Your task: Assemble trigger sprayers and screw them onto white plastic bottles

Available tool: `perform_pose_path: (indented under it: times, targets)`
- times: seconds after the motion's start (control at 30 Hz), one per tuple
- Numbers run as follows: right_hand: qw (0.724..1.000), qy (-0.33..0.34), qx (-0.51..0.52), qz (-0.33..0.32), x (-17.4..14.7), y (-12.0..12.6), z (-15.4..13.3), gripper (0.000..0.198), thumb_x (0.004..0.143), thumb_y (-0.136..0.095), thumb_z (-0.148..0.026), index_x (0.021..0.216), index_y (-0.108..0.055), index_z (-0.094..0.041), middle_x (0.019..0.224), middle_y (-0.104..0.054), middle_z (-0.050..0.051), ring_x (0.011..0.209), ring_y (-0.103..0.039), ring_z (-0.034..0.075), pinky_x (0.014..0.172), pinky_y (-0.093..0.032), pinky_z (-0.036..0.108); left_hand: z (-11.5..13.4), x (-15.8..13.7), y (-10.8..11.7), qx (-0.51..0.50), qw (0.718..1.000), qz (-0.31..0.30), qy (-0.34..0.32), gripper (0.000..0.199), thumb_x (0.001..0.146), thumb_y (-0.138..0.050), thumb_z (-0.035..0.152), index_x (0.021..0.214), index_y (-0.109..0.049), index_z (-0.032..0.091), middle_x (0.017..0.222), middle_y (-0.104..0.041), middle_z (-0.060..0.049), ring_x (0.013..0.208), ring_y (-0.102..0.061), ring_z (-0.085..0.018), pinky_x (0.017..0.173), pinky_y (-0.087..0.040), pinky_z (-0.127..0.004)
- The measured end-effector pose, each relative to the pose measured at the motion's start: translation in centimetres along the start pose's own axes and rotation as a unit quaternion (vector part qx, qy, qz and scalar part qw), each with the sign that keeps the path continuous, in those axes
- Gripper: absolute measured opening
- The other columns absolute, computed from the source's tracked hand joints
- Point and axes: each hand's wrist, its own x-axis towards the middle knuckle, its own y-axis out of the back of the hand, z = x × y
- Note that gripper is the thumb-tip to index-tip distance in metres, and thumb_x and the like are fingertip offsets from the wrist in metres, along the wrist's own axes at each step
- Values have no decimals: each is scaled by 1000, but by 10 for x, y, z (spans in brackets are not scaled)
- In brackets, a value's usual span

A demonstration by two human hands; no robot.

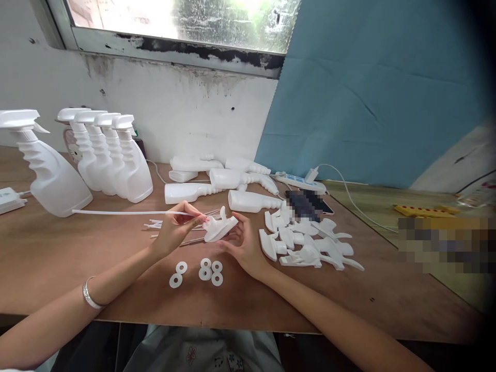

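Observation:
Between my hands, above the middle of the table, is a white trigger spray head (220,228). My right hand (246,245) is closed around its right end. My left hand (177,227) pinches a long thin white dip tube (127,212) at the spray head's neck, and the tube stretches out to the left. Whether the tube's tip sits inside the neck is hidden by my fingers. Below my hands lie several flat white washers (205,271). More thin tubes (155,224) lie on the table behind my left hand.
Several loose spray heads (306,243) are piled at the right. Empty white bottles (253,200) lie on their sides behind. Upright bottles with heads fitted (134,165) stand at the left. A power strip (300,182) and a dark phone (318,201) are at the back right.

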Motion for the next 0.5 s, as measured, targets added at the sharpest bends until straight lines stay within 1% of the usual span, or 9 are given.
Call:
perform_pose_path:
  times: [0.07,0.17,0.27,0.3,0.33,0.37,0.4,0.43,0.5]
  targets:
    - [994,-58,87,-13,3,0,1,55,63,-72,-28,107,-40,-24,99,-58,3,87,-57,16,76,-48,31,-1,-1,-1,-16,1000,-8,13,25,66,-69,31,66,-50,15,68,-62,-2,70,-64,-18,65,-54,-31]
    - [985,-117,129,-4,6,2,-1,42,62,-72,-30,95,-48,-21,85,-61,0,80,-58,14,76,-48,31,-5,-1,-1,-10,999,-52,9,24,68,-67,33,68,-50,15,70,-64,-3,73,-64,-19,67,-53,-31]
    - [983,-115,137,27,6,4,-3,41,62,-72,-31,94,-50,-20,82,-61,-1,76,-58,14,75,-48,31,-9,7,7,87,988,-108,-60,22,73,-63,34,80,-55,15,83,-65,-6,82,-63,-20,76,-50,-34]
    - [984,-107,136,42,6,5,-3,40,62,-72,-31,93,-50,-20,81,-61,-1,75,-58,14,74,-48,30,-11,12,13,148,976,-123,-98,26,73,-62,35,87,-56,15,91,-65,-8,89,-61,-21,82,-48,-35]
    - [985,-97,133,57,6,5,-3,39,62,-72,-31,92,-50,-20,79,-61,-1,74,-58,13,73,-49,30,-13,18,20,228,953,-142,-138,34,71,-64,36,97,-56,15,102,-62,-9,99,-57,-22,89,-43,-37]
    - [986,-86,127,71,7,6,-3,39,61,-72,-31,91,-50,-20,78,-60,-2,73,-58,13,72,-49,29,-17,25,29,309,925,-141,-174,44,69,-65,39,105,-54,16,111,-59,-10,108,-51,-24,95,-37,-39]
    - [986,-76,121,82,7,6,-3,38,61,-72,-32,90,-50,-20,78,-60,-2,74,-57,14,72,-49,29,-21,33,38,387,893,-131,-186,50,71,-63,41,113,-51,16,121,-53,-11,116,-44,-26,98,-32,-42]
    - [987,-69,115,89,8,7,-2,38,61,-72,-32,89,-50,-20,79,-60,-1,75,-58,14,72,-49,29,-25,39,47,456,866,-91,-183,57,72,-61,42,120,-45,16,128,-46,-13,121,-38,-28,100,-28,-44]
    - [988,-61,108,97,9,8,-2,37,61,-71,-32,89,-50,-20,82,-60,0,78,-58,15,74,-49,30,-35,50,65,556,819,-19,-141,65,76,-56,41,130,-34,14,136,-36,-15,126,-30,-29,101,-21,-47]
